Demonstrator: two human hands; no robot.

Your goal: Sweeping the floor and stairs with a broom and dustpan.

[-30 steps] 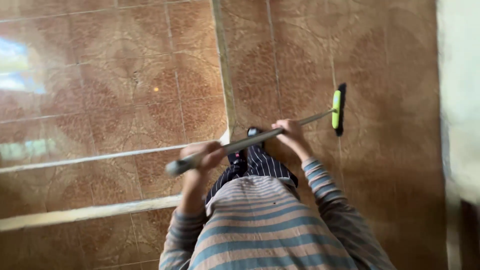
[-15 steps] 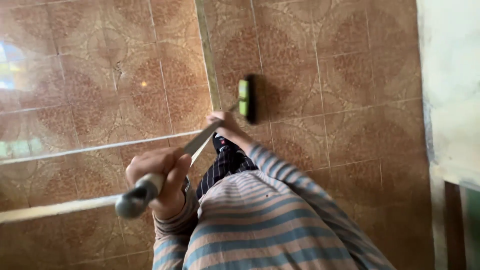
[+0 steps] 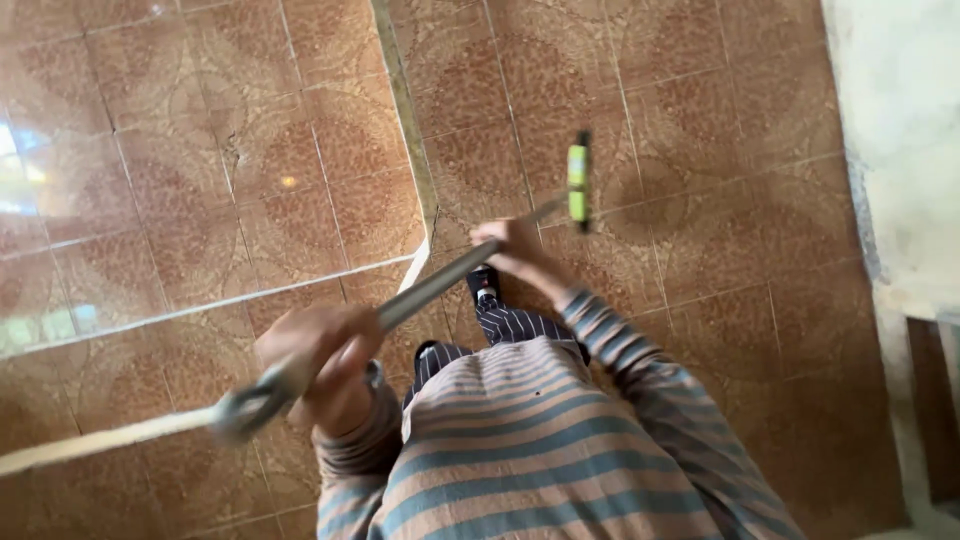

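Head cam looked straight down the person's front here. Left hand (image 3: 318, 352) was wrapped tight around the long grey metal handle (image 3: 430, 285) near its upper end, fingers (image 3: 345, 335) curled fully over it, no gap I could see. It was pretty motion-blurred though, so I couldn't make out the thumb. Right hand (image 3: 508, 245) sat further down the same handle, also closed around it, knuckles up, closer to the floor end. So the pole ran diagonally between both fists, from lower left up to the right.

At the far end of the handle was the lime green and black broom head (image 3: 578, 180), standing crosswise to the pole and lying on the brown patterned tile floor (image 3: 700, 120), just past the right hand. The top tip of the handle (image 3: 240, 412) stuck out beyond the left hand and was smeared.

Around it: a striped grey and salmon long-sleeved shirt (image 3: 520, 450) filled the bottom of the view, dark pinstriped trousers (image 3: 505, 330) below the pole, and one dark shoe (image 3: 484, 283) peeking out right under the handle, so the pole crossed over it. Pale grout lines or strips (image 3: 200, 308) ran across the floor on the left, and a whitish wall (image 3: 900, 120) edged the right side.

Count: one broom, two hands, one shoe visible.
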